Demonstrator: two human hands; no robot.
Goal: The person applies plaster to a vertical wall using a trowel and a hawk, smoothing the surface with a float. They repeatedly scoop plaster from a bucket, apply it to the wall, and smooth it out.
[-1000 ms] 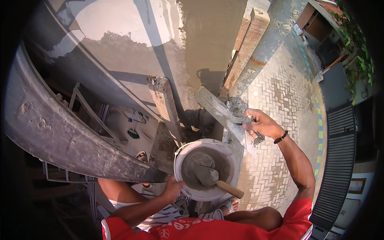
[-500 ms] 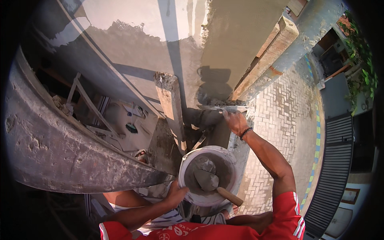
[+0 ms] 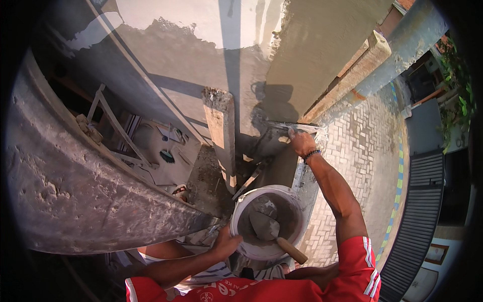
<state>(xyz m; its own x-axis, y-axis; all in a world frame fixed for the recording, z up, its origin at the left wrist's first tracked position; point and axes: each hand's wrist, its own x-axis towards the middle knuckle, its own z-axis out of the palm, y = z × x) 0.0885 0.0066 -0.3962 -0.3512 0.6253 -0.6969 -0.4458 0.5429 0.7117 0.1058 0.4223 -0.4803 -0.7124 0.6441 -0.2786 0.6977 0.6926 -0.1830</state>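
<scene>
My left hand (image 3: 227,242) grips the left rim of a round, mortar-stained bucket (image 3: 298,234). Inside the bucket lies a pointed trowel (image 3: 264,225) on some grey mortar, its wooden handle leaning out over the near right rim. Ahead and to the right, my right hand (image 3: 304,144) is closed on a flat plastering float (image 3: 282,125), seen nearly edge-on. The float is at the lower edge of the grey plastered wall (image 3: 307,55), close to the foot of a wooden batten (image 3: 347,75). Whether its face touches the plaster cannot be made out.
A short mortar-crusted wooden post (image 3: 220,136) stands between the bucket and the wall. On the left curves a large rough concrete edge (image 3: 100,196). Beyond it, far below, are a floor with a brush (image 3: 167,156) and wooden frames. Block paving (image 3: 352,151) and a dark gate (image 3: 420,201) lie right.
My right hand has moved the float slightly up and forward, toward the wall's lower edge. The whole view has shifted a little. My left hand keeps its hold on the bucket.
</scene>
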